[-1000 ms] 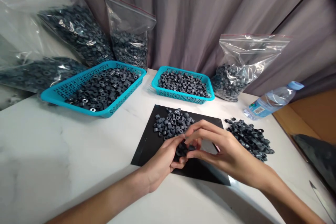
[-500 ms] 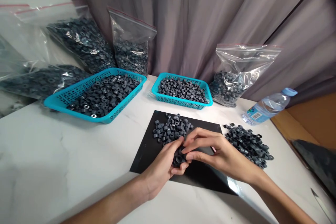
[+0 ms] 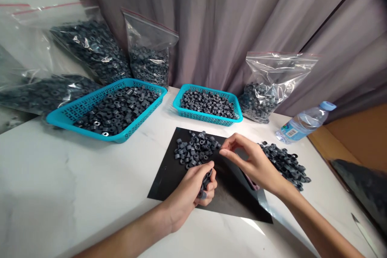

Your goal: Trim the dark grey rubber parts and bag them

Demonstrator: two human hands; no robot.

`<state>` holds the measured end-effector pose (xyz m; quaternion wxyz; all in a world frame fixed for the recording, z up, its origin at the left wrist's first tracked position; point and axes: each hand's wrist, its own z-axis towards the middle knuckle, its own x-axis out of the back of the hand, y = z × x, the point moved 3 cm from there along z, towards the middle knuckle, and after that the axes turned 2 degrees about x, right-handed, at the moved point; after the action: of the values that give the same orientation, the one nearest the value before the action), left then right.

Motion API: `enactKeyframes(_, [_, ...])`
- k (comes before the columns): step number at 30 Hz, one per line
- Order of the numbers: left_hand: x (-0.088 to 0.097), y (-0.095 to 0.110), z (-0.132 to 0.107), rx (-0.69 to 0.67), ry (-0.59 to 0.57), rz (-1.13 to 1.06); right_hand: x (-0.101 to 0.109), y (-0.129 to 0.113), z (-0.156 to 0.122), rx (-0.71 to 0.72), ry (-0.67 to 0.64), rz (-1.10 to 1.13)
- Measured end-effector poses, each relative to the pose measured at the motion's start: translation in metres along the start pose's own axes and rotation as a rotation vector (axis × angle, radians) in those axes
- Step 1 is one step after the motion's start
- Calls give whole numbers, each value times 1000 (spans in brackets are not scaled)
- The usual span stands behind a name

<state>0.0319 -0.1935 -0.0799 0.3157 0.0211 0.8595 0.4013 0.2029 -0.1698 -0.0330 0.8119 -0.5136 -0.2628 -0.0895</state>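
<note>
The loose rings on the black mat lie just left of the right hand, whose fingertips nearly meet, on a ring or not I cannot tell, while the left hand curls round more rings nearer the body.

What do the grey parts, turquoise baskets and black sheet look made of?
Grey parts: probably hard plastic, satin; soft highlights on smooth curved walls, though painted metal possible.
Turquoise baskets: likely moulded plastic, slightly glossy; uniform colour, perforated walls.
Black sheet: plastic or coated card, mostly dull; thin, even, material unclear.
</note>
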Motion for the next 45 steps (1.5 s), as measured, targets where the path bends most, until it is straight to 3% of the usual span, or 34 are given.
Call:
enactKeyframes(4, [3, 0, 0, 82, 16, -86, -4, 23, 0, 11, 0, -228])
enactKeyframes(9, [4, 5, -3, 130, 15, -157, -24, 37, -4, 40, -71, -305])
enactKeyframes(20, [3, 10, -4, 168, -31, -286, -37, 44, -5, 85, 73, -474])
enactKeyframes(28, [3, 10, -3, 218, 47, -279, -19, 26, -4, 64, -23, -420])
enactKeyframes(37, [5, 8, -3, 167, 81, -196, 6, -14, -4, -97, -224, -253])
enactKeyframes(42, [0, 9, -6, 132, 110, -120, -1, -38, -5, -60, -262, -124])
enactKeyframes(45, [-3, 10, -8, 116, 146, -101, -13, -40, -8, 25, -284, -185])
